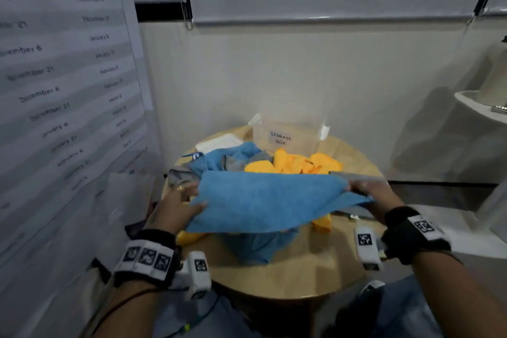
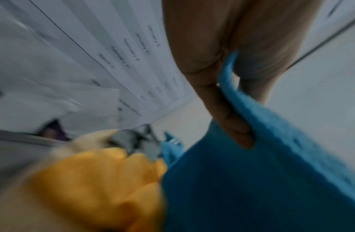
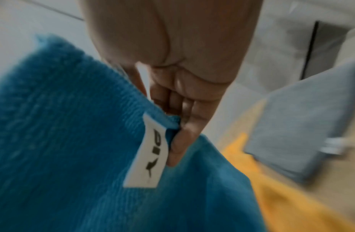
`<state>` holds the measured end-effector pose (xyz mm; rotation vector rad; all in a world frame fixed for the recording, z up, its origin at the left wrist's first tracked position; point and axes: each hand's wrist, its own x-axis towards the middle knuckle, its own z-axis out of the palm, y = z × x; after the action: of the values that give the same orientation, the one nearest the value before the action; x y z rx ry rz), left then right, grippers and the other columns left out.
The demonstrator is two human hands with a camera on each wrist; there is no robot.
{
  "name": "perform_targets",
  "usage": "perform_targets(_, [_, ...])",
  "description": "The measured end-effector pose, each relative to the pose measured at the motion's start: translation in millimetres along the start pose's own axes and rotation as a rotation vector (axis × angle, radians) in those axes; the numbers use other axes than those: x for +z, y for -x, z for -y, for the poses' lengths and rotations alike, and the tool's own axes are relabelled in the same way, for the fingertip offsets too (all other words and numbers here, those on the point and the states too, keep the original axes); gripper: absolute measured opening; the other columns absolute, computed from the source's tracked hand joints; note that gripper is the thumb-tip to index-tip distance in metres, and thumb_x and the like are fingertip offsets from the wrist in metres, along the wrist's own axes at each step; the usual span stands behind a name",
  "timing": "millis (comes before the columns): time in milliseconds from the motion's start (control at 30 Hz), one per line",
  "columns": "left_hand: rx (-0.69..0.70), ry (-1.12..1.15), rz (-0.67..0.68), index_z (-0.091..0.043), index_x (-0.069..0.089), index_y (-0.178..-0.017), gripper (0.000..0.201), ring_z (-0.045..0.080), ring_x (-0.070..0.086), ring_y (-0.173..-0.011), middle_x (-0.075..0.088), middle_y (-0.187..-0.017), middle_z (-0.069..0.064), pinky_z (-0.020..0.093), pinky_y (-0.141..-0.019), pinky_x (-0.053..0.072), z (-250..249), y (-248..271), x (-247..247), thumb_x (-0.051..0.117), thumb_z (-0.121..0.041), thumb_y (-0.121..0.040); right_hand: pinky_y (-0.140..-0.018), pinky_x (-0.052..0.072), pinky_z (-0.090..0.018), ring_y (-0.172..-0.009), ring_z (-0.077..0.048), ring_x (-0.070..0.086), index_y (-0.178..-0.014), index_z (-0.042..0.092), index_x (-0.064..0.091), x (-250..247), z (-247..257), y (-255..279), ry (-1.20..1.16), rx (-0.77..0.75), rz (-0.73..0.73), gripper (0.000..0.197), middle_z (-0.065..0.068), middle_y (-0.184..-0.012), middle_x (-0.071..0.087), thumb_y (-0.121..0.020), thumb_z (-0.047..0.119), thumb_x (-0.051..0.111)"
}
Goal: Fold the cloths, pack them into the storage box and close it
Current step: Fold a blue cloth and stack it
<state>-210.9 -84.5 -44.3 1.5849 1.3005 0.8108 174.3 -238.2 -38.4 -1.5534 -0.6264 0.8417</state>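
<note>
A blue cloth (image 1: 263, 200) is stretched above the round wooden table (image 1: 315, 261). My left hand (image 1: 183, 203) pinches its left edge, and my right hand (image 1: 365, 191) pinches its right corner beside a white tag (image 3: 148, 155). The left wrist view shows the blue cloth (image 2: 252, 172) caught between thumb and fingers. Under and behind it lie yellow cloths (image 1: 296, 163), another blue cloth (image 1: 227, 156) and grey cloths (image 1: 181, 174). The clear storage box (image 1: 285, 134), labelled, stands open at the table's far side.
The box's white lid (image 1: 219, 143) lies flat left of the box. A wall with printed date sheets (image 1: 63, 77) rises close on the left. A white shelf (image 1: 482, 107) juts in at the right. A folded grey cloth (image 3: 303, 135) lies by my right hand.
</note>
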Motion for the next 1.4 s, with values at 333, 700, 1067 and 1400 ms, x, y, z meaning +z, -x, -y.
perform_targets(333, [-0.238,-0.31,0.224,-0.015,0.054,-0.055,0.042,0.024,0.058,-0.067,0.056,-0.059,0.004,0.038,-0.069,0.047,91,-2,69,0.071,-0.049,-0.07,-0.106,0.036,-0.04,-0.129,-0.035,0.043,-0.141,-0.001,0.029,20,-117,-17,0.654,0.357,0.017,0.073,-0.021,-0.142,0.041,-0.087,0.033,0.064])
perform_targets(700, [-0.211,-0.097,0.047,-0.008,0.066,-0.084,0.027,0.031,0.064,-0.088,0.069,-0.091,0.012,0.047,-0.082,0.052,84,-31,61,0.068,-0.036,-0.084,-0.085,0.052,-0.046,-0.087,-0.03,0.062,-0.084,0.004,0.065,25,-118,-44,0.387,0.292,-0.027,0.034,-0.014,-0.089,0.067,-0.073,0.034,0.078])
perform_targets(1067, [-0.054,0.237,0.035,-0.006,0.044,-0.124,0.039,0.007,0.068,-0.069,0.071,-0.073,0.0,0.024,-0.06,0.056,59,-30,54,0.058,0.001,-0.089,-0.091,0.044,-0.042,-0.095,-0.024,0.052,-0.128,0.025,0.039,7,-97,-30,0.026,0.068,-0.126,0.044,-0.015,-0.097,0.054,-0.092,0.006,0.055])
perform_targets(1400, [0.234,0.07,0.016,-0.023,0.072,-0.091,0.03,0.012,0.06,-0.096,0.067,-0.095,-0.001,0.007,-0.074,0.05,18,-34,13,0.069,0.004,-0.078,-0.068,0.045,0.001,-0.085,-0.01,0.058,-0.106,0.009,0.066,-10,-41,-4,0.142,-0.232,-0.133,0.026,0.0,-0.091,0.065,-0.083,-0.004,0.063])
